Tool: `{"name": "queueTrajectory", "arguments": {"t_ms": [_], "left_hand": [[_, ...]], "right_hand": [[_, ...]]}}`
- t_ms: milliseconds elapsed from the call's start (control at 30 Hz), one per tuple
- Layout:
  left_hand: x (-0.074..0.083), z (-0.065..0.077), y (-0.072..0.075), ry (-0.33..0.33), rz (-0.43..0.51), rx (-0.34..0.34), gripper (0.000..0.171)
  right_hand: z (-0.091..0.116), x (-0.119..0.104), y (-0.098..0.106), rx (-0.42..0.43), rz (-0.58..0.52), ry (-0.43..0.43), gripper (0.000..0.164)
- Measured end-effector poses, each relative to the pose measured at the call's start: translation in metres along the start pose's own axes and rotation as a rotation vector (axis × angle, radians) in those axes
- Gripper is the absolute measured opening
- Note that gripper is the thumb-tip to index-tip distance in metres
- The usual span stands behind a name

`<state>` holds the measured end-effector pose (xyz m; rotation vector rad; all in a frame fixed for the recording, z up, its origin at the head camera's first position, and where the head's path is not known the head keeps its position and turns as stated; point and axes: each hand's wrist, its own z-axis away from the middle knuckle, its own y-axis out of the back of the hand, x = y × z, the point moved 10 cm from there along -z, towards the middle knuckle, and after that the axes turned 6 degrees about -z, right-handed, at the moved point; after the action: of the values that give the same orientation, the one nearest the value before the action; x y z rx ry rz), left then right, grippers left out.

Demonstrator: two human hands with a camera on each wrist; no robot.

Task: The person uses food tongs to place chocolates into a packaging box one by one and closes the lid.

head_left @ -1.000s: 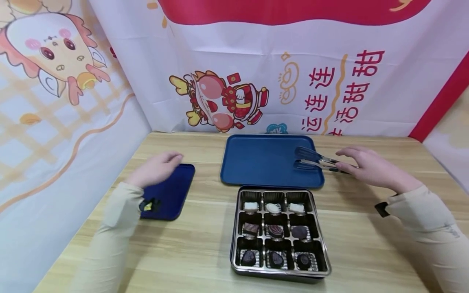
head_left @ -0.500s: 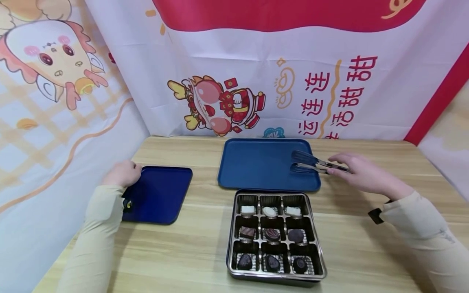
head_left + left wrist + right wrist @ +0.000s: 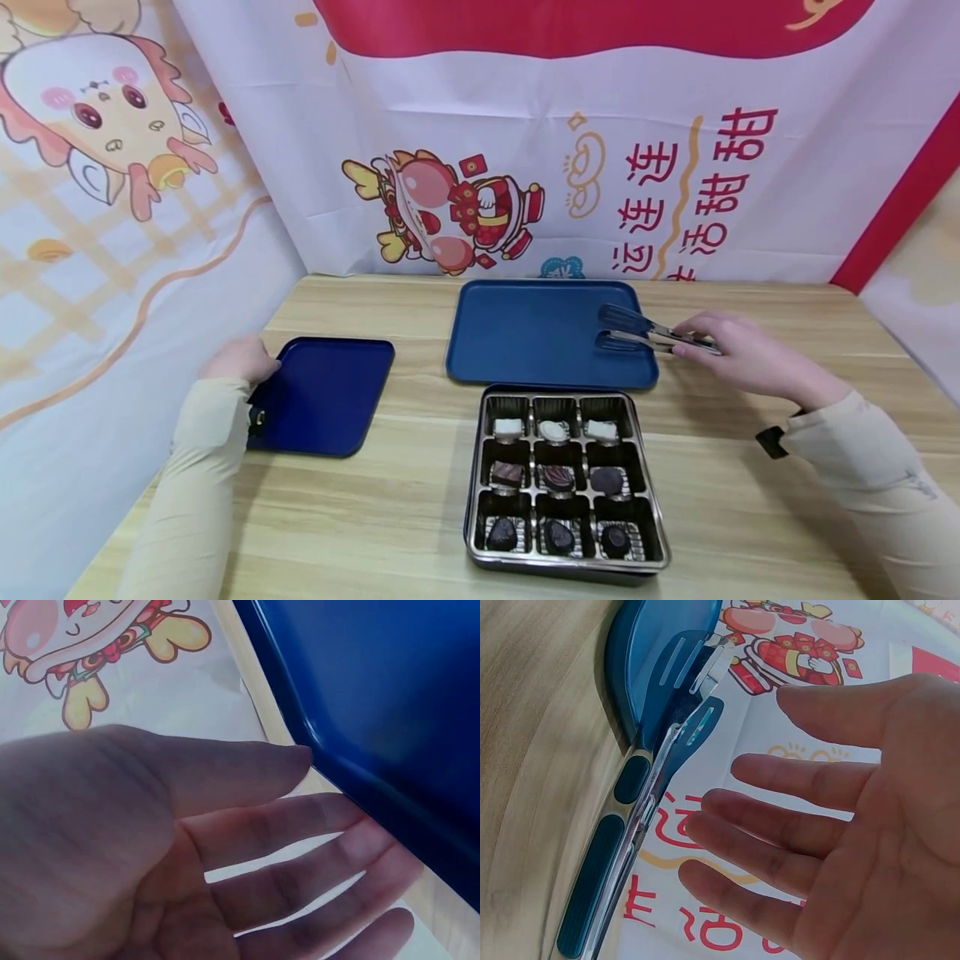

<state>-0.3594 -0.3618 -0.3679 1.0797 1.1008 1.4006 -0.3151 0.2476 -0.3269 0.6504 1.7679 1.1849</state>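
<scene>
My left hand [image 3: 240, 362] is at the far left corner of the dark blue tray [image 3: 330, 396]. In the left wrist view its fingers are extended, with the fingertips at the tray's edge and the thumb close to the rim. My right hand [image 3: 742, 354] hovers by the handle end of the serving tongs [image 3: 592, 889]. Seen from the right wrist, the fingers are spread and apart from the tongs, holding nothing. The tongs' slotted heads lie over the right side of the larger blue tray [image 3: 517, 333].
A box [image 3: 562, 570] divided into compartments stands in front of the larger tray. White pieces [image 3: 553, 431] fill its back row; dark chocolates [image 3: 558, 477] sit in the others. A printed cloth [image 3: 450, 92] hangs behind the wooden table [image 3: 375, 517].
My left hand has moved left from above the dark blue tray to its far left corner. The right hand has stayed by the tongs, its fingers shifting only slightly.
</scene>
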Motion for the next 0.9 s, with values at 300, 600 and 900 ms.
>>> {"name": "queueTrajectory", "arguments": {"t_ms": [300,600,900], "left_hand": [[0.002,0.0,-0.003,-0.007,0.058,-0.003,0.015],[0.011,0.0,-0.009,-0.084,0.066,-0.021,0.011],[0.022,-0.005,-0.007,-0.225,0.089,-0.027,0.024]], "right_hand": [[0.004,0.0,0.003,-0.007,-0.015,0.02,0.036],[0.002,-0.001,0.002,-0.015,-0.019,0.031,0.031],[0.001,0.002,-0.003,-0.033,-0.004,0.017,0.035]]}}
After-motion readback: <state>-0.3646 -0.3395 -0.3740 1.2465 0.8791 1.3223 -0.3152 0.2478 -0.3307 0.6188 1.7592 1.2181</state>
